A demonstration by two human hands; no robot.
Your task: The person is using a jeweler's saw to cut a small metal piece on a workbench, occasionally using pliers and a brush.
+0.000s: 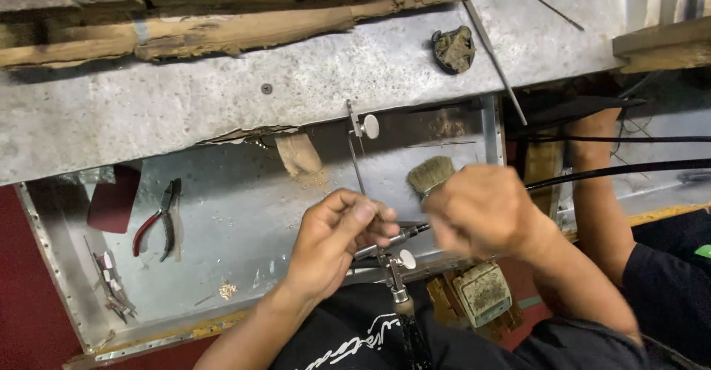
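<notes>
At centre frame our left hand (337,240) curls palm-up, fingertips pinched on something too small to make out, just above the saw frame (370,207). Our right hand (481,211), blurred, is fisted around a brush (431,175), bristles up. The saw's handle is cut off at the bottom edge. Pliers (159,225) lie lower left in the tray (52,266).

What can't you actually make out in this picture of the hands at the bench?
- Head view: what the right hand grips is blurred and covered by its fingers.
- The piece pinched by the left hand is too small.
- The saw frame handle is cut off by the bottom edge.
- Bits in the metal tray are too tiny.
</notes>
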